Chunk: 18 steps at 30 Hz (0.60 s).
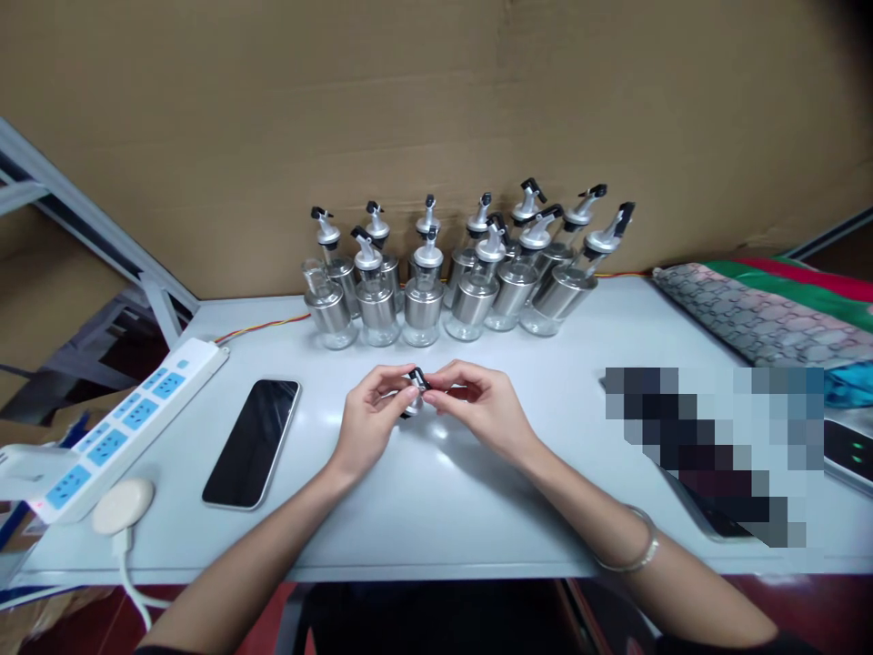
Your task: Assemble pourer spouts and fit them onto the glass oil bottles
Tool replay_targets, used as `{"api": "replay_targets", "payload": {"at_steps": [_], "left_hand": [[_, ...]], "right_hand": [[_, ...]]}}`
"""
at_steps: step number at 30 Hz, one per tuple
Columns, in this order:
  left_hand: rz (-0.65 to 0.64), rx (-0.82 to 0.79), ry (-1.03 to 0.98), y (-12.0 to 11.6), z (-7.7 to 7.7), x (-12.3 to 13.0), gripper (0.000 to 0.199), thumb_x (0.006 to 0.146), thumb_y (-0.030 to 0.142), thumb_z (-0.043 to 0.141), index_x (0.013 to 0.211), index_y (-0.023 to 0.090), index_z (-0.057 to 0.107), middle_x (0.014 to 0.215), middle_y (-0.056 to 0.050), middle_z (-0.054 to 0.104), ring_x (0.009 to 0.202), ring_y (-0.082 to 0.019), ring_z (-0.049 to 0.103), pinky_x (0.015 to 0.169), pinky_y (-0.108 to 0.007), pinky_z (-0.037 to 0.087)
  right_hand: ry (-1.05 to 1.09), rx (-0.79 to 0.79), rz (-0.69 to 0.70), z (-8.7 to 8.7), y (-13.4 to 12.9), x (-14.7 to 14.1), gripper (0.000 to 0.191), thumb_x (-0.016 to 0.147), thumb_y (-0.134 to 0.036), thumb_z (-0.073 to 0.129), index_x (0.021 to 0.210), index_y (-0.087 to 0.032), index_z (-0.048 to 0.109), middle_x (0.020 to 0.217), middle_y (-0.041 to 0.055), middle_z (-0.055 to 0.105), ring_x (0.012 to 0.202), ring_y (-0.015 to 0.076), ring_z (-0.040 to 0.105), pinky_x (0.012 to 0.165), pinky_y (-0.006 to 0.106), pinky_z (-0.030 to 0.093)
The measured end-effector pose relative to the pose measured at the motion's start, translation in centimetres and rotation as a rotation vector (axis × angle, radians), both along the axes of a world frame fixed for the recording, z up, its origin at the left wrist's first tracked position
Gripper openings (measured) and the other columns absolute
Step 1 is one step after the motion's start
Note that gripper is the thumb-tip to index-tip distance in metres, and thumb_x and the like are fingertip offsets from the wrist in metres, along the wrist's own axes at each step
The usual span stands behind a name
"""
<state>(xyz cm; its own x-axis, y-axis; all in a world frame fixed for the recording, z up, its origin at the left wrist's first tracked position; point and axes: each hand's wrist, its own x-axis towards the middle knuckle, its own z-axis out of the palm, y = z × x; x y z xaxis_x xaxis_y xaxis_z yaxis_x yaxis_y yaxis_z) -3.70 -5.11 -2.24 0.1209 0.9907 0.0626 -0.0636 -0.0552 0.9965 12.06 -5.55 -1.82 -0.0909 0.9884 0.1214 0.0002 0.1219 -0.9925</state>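
Between my two hands, above the middle of the table, is a bottle pourer (416,400) with a silver body and a black flip cap. My left hand (373,411) grips its body with thumb and fingers. The fingertips of my right hand (481,403) pinch the black cap end from the other side. Beyond my hands stand several glass bottles with steel bands, most topped with the same kind of pourer. The front-left bottle (329,311) has a bare glass neck. Fingers hide part of the pourer I hold.
On the left lie a phone (252,443), a power strip (129,428) and a round white charger (123,507). To the right are a blurred-out dark device (716,523) and a patterned cloth item (757,314). A cardboard wall (409,109) stands behind the table (436,537).
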Motion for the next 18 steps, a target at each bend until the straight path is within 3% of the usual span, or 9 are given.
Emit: {"api": "replay_targets", "payload": {"at_steps": [6, 18], "left_hand": [[0.022, -0.045, -0.085, -0.16, -0.15, 0.11, 0.028, 0.066, 0.03, 0.075, 0.088, 0.016, 0.065, 0.07, -0.001, 0.068, 0.066, -0.013, 0.063, 0.068, -0.025, 0.049], [0.019, -0.136, -0.13, -0.08, -0.57, 0.25, 0.029, 0.061, 0.028, 0.077, 0.085, 0.014, 0.067, 0.065, -0.001, 0.068, 0.059, -0.012, 0.061, 0.064, -0.025, 0.047]], "right_hand": [[0.108, -0.066, 0.021, 0.39, -0.11, -0.42, 0.027, 0.057, -0.041, 0.08, 0.065, -0.017, 0.068, 0.062, -0.0024, 0.057, 0.051, 0.0094, 0.057, 0.052, 0.025, 0.05], [0.033, -0.122, -0.017, 0.78, -0.6, -0.65, 0.034, 0.055, -0.046, 0.078, 0.056, -0.015, 0.064, 0.056, -0.0021, 0.056, 0.043, 0.0078, 0.05, 0.045, 0.024, 0.042]]}}
